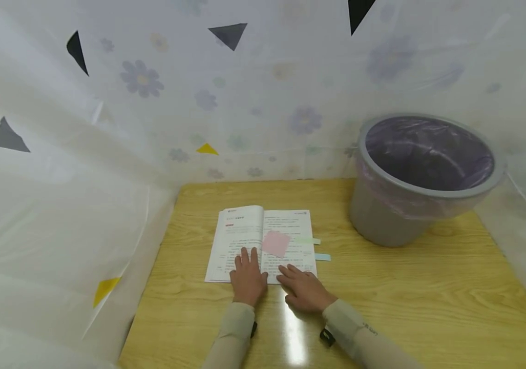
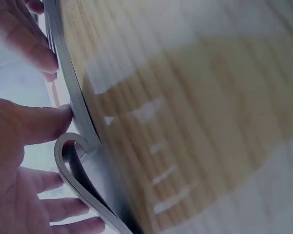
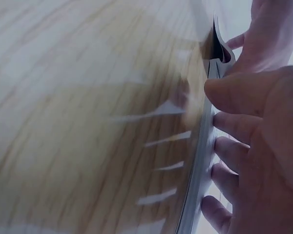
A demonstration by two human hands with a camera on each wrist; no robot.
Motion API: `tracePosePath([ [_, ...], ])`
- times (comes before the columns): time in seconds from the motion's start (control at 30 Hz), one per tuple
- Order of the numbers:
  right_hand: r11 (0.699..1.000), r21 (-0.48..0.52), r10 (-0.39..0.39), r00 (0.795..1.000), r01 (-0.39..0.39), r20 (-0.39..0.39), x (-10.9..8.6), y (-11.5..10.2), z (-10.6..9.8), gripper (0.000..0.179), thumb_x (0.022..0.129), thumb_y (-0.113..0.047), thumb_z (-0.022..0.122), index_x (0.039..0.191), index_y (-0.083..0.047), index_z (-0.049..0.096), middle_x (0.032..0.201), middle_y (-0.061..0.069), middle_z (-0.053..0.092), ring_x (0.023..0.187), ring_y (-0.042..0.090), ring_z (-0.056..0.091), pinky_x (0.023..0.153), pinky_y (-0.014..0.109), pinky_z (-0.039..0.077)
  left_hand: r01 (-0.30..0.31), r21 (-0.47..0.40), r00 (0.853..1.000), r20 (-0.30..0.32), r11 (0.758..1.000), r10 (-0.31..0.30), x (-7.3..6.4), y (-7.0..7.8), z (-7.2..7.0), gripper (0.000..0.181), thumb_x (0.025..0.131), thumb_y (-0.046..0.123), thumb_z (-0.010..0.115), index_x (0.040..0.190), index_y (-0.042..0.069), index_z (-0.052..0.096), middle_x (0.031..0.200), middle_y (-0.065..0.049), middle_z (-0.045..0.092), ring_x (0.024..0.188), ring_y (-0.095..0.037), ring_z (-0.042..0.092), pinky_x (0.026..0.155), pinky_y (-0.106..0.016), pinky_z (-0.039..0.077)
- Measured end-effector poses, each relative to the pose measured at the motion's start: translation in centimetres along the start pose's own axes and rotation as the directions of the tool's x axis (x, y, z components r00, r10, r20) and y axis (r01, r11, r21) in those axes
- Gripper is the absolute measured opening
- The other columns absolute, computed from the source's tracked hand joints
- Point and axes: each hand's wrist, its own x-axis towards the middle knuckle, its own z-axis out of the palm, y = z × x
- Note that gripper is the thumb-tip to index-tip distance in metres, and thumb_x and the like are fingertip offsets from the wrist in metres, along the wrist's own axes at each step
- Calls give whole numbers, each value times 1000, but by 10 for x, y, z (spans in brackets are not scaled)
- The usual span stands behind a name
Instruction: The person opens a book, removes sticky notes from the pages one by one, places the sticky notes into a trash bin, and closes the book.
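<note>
An open book (image 1: 239, 218) lies on the wooden table, its pages printed with text. My left hand (image 1: 249, 277) rests flat on the lower left page, fingers straight and pointing up the page, thumb by the spine. On the lower right page lies my right hand (image 1: 306, 291), fingers extended, thumb near the bottom edge. A pink sticky note (image 1: 275, 243) is on the right page, above the right fingers. Pale green (image 1: 316, 241) and blue tabs (image 1: 322, 257) stick out from the right edge. In the left wrist view, the left pages (image 2: 68, 170) curve up at the spine.
A grey bin (image 1: 387, 220) with a translucent purple liner stands at the table's back right. Floral plastic sheeting (image 1: 253, 128) hangs behind the table, with more plain sheeting (image 1: 60, 215) along the left side. Light reflects off the wooden tabletop (image 1: 189, 318) in front of the book.
</note>
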Motion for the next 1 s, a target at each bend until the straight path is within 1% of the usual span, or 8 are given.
tracePosePath([
  [0.2, 1000, -6, 30, 999, -30, 12, 3, 0, 5, 53, 93, -22, 59, 143, -9, 53, 158, 11, 40, 147, 35, 37, 109, 59, 38, 1, -22, 1000, 5, 1000, -1, -3, -3, -1, 92, 79, 48, 79, 151, 8, 38, 157, -22, 36, 141, -41, 39, 95, -58, 49],
  [0.33, 999, -4, 45, 999, -45, 14, 4, -1, 6, 52, 92, -24, 59, 142, -9, 54, 157, 11, 42, 146, 36, 38, 109, 59, 38, 3, -33, 1000, 4, 999, -3, -3, -3, 0, 93, 78, 48, 80, 151, 8, 38, 158, -22, 36, 141, -42, 39, 95, -59, 49],
  [0.47, 998, 17, 63, 998, -63, 0, 9, -4, 1, 44, 94, -24, 58, 134, -8, 61, 153, 13, 48, 142, 38, 43, 106, 63, 41, 9, -46, 1000, 7, 999, -8, -1, -3, 2, 95, 78, 48, 81, 152, 8, 37, 158, -22, 34, 142, -42, 38, 95, -59, 48],
  [0.6, 998, 36, 59, 997, -58, -41, 20, -3, -8, 35, 93, -20, 62, 124, -5, 66, 136, 14, 63, 129, 36, 56, 102, 58, 46, 8, -68, 1000, 8, 998, -7, 2, -2, 4, 95, 77, 48, 81, 151, 9, 37, 158, -22, 34, 142, -41, 37, 94, -59, 48],
  [0.73, 990, 115, 93, 993, -84, -68, 33, 3, -16, 31, 92, -17, 64, 120, -3, 68, 120, 13, 71, 113, 32, 66, 100, 48, 50, 15, -77, 1000, 2, 997, -15, 3, -1, 4, 95, 75, 47, 83, 150, 9, 38, 157, -22, 35, 141, -41, 38, 91, -59, 48],
  [0.87, 962, 210, 198, 976, -175, -90, 48, 9, -24, 28, 95, -17, 61, 119, -5, 70, 117, 10, 73, 105, 25, 68, 95, 44, 53, 23, -86, 1000, 6, 996, -23, 2, 0, 3, 95, 74, 46, 84, 150, 9, 39, 157, -22, 35, 141, -41, 38, 91, -60, 49],
  [0.93, 956, 221, 219, 969, -191, -113, 55, 11, -27, 26, 95, -16, 61, 116, -5, 71, 112, 8, 73, 100, 22, 68, 90, 42, 54, 32, -93, 999, 15, 995, -31, 2, 0, 2, 96, 74, 46, 84, 151, 9, 38, 158, -21, 34, 142, -41, 37, 92, -60, 48],
  [1.0, 960, 208, 219, 967, -189, -129, 61, 12, -29, 25, 94, -15, 61, 114, -5, 72, 106, 7, 74, 95, 20, 67, 87, 41, 54, 43, -98, 999, 28, 994, -41, 2, 0, 2, 96, 75, 46, 83, 151, 9, 37, 159, -21, 32, 143, -41, 36, 94, -61, 47],
])
